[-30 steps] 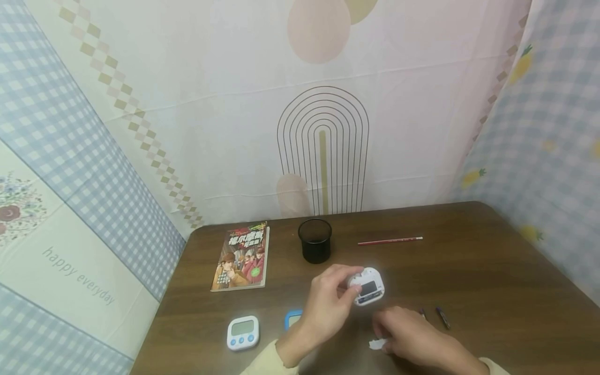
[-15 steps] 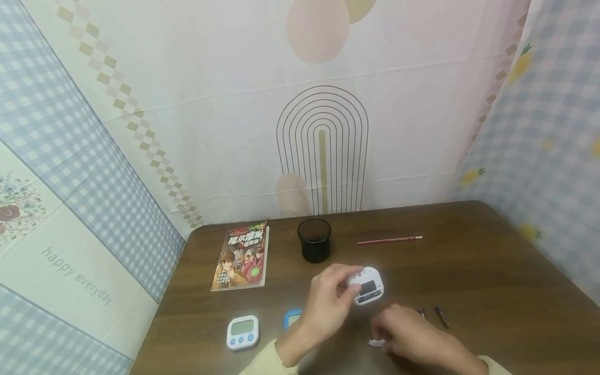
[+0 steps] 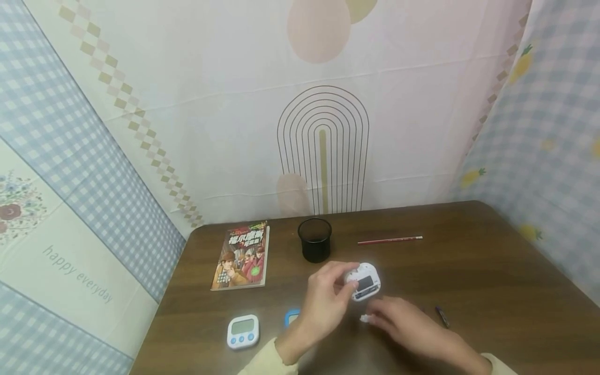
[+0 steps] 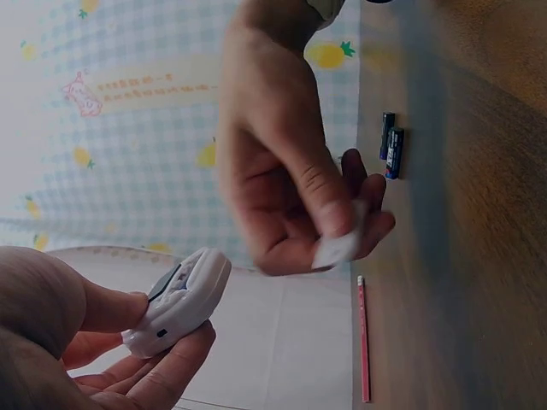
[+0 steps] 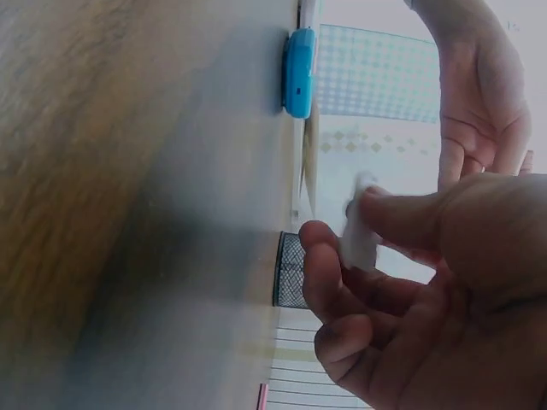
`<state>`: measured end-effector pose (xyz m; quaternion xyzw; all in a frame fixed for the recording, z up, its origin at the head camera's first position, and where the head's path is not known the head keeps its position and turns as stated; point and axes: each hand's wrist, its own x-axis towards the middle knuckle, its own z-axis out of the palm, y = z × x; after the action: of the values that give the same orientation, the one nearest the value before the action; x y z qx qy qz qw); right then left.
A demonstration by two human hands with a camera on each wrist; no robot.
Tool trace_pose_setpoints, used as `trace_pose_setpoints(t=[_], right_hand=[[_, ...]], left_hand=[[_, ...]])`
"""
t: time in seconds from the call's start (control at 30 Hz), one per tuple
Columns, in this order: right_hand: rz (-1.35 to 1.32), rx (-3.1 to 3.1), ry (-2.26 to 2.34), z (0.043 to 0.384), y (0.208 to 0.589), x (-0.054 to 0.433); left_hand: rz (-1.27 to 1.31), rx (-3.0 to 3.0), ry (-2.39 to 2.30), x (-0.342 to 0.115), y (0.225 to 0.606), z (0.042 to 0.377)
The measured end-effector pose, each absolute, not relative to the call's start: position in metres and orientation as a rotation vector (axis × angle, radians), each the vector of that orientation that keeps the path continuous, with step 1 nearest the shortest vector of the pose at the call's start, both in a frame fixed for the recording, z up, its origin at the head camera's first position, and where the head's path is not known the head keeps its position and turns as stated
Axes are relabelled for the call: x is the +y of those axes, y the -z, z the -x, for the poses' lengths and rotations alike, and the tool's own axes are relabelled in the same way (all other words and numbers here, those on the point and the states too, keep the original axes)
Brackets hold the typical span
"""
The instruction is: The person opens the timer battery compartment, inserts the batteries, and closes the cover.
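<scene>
Right hand (image 3: 412, 325) and left hand (image 3: 323, 304) both full over a brown bench (image 3: 492, 271)

White-and-blue timer (image 3: 243, 332) sits nearest the left edge. Right hand's pinching a small white piece (image 3: 364, 318), kinda blurry, with two batteries (image 4: 394, 154) lying on its right-edge side. There's a blue timer (image 3: 291, 316) too, partly hidden. Left hand grips a white gadget (image 3: 364, 283) above mid-bench. Further out: book (image 3: 241, 258) by the far left corner, mesh cup (image 3: 316, 247) and red pencil (image 3: 390, 240) toward the far edge.

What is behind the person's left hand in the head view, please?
A blue digital timer lies partly behind the left hand: one case corner and part of its screen show. The hand and wrist cover the rest, including any buttons.
</scene>
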<state>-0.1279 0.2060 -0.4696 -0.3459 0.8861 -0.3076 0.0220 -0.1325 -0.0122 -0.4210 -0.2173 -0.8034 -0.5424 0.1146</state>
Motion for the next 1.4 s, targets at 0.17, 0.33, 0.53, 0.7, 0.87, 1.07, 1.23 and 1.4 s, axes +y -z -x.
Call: trace_pose_setpoints(t=[0.17,0.33,0.53,0.7,0.87,1.07,1.23,1.4], right_hand=[[0.998,2.704,1.096,0.129,0.466,0.206],[0.966,2.661,1.243,0.129,0.465,0.206],[0.759,2.594,1.423,0.128,0.459,0.206],[0.546,2.484,1.57,0.129,0.452,0.207],[0.404,2.388,1.621,0.131,0.448,0.211],[0.356,2.241,1.729,0.133,0.446,0.213],[0.337,2.154,1.801,0.132,0.447,0.215],[0.289,2.151,1.8,0.132,0.446,0.214]], left_hand=[[0.63,-2.35,1.589,-0.012,0.421,0.132],[0.623,-2.352,1.592,-0.013,0.419,0.131],[0.61,-2.351,1.608,-0.013,0.417,0.13],[0.601,-2.345,1.616,-0.013,0.415,0.13],[0.61,-2.332,1.616,-0.013,0.415,0.129],[0.61,-2.328,1.632,-0.013,0.415,0.129],[0.628,-2.321,1.634,-0.012,0.415,0.128],[0.64,-2.32,1.636,-0.011,0.416,0.128]])
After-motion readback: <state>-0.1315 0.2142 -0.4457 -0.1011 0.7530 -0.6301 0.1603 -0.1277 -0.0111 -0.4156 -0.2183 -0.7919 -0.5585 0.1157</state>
